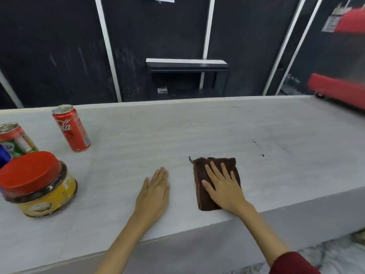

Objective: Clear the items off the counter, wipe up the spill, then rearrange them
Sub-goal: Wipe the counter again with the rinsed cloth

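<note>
A folded dark brown cloth (203, 196) lies on the pale grey counter (138, 139) near its front edge. My right hand (223, 186) presses flat on the cloth, fingers spread. To the left of it, my left hand (156, 190) rests flat on the bare counter, holding nothing. At the left stand a red cola can (72, 128), a tin with a red and green label (16, 139) and a jar with a red lid and yellow label (39, 184). A few small dark specks (262, 155) mark the counter right of the cloth.
A blue object (4, 155) shows at the left edge behind the jar. A red appliance (339, 88) sits at the counter's far right end. Dark wall panels with white strips and a small shelf (186, 65) stand behind the counter.
</note>
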Available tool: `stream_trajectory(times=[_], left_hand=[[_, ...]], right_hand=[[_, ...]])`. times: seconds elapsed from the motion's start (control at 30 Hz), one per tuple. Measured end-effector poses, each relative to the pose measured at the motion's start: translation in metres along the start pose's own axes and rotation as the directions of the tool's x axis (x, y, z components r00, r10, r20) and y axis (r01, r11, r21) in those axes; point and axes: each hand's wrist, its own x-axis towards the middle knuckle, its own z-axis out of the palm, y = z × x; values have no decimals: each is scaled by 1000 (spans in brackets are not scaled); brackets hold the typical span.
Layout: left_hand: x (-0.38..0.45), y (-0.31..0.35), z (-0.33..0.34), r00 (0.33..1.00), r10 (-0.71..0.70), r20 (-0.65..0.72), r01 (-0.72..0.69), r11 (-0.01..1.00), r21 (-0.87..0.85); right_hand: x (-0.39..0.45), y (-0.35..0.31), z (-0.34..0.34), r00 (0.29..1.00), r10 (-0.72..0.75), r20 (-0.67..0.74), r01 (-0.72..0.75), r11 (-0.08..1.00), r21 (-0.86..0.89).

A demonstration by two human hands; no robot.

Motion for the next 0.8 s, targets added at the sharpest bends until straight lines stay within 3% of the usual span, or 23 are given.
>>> stream_trajectory(times=[0.13,0.33,0.4,0.5,0.6,0.73,0.8], left_hand=[[31,39,20,1000,0,16,-1,1000,17],[70,78,41,997,-74,-22,75,997,20],[81,85,47,992,-118,-46,119,992,29],[94,93,52,980,-182,-74,184,983,21],[101,102,58,972,-219,-82,219,976,-2],[115,114,66,968,-229,-105,234,971,40],[122,118,68,966,-233,-111,238,971,34]], right_hand=[[-26,59,-5,1000,-6,0,6,1000,-1],[-9,202,-44,957,289,-41,-290,955,-53],[21,227,-55,948,317,-45,-318,947,-42],[74,224,-59,969,245,-21,-245,969,-24],[106,190,-50,997,79,1,-79,997,-16],[82,163,-43,979,-197,55,196,980,9],[61,180,-45,966,-254,52,253,967,24]])
